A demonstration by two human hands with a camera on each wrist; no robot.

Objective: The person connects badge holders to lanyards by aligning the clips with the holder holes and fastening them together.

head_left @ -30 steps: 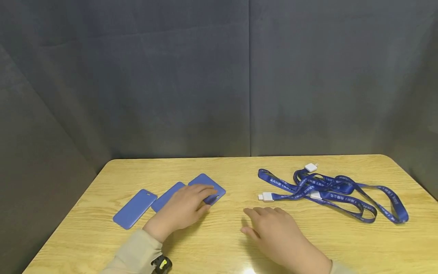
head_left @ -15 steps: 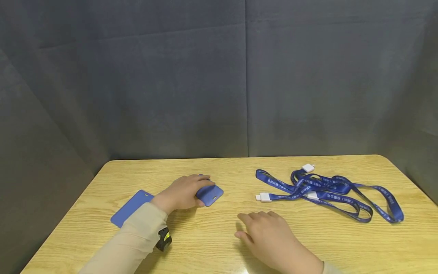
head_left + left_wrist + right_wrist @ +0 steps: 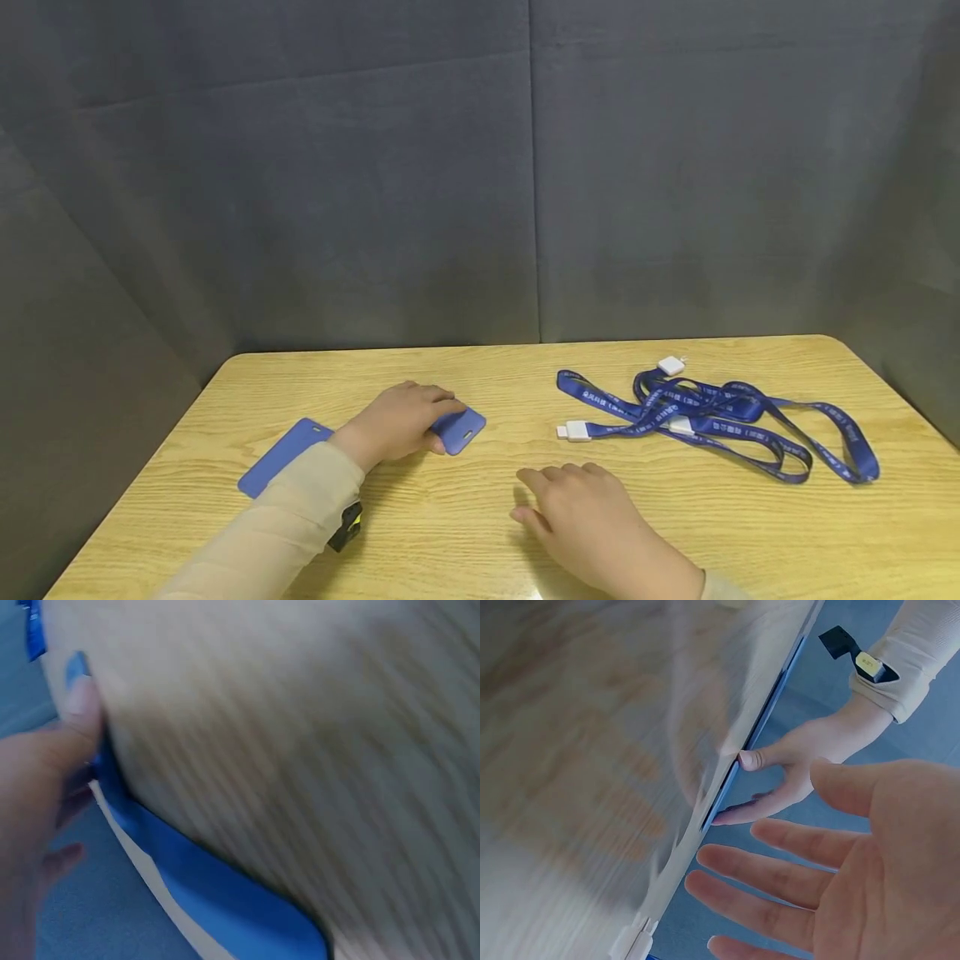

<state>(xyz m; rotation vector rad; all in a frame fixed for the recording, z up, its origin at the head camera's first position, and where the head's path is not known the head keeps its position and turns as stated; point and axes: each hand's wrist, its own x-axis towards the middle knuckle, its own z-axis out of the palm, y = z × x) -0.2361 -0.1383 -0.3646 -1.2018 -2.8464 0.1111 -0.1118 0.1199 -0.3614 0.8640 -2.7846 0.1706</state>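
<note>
In the head view my left hand (image 3: 397,423) grips a blue card holder (image 3: 461,430) by its sides, thumb on the near edge and fingers over the far one. The slotted end sticks out to the right; the rest is hidden under the hand. A second blue card holder (image 3: 285,457) lies to the left, partly behind the sleeve. In the left wrist view a blue card holder (image 3: 232,900) lies on the wood below the thumb. My right hand (image 3: 588,523) hovers over the table with fingers relaxed and holding nothing; its palm (image 3: 900,885) faces the right wrist camera.
Blue printed lanyards (image 3: 705,408) lie tangled on the right, with white connectors (image 3: 577,431) at their ends. The wooden table (image 3: 450,542) runs back to a dark grey curtain (image 3: 375,208). A black strap device (image 3: 346,527) sits at the left wrist.
My left hand has reached across the card holders and closed its fingers on the rightmost one, now covering more of it. The right hand has barely moved. The head view has shifted slightly.
</note>
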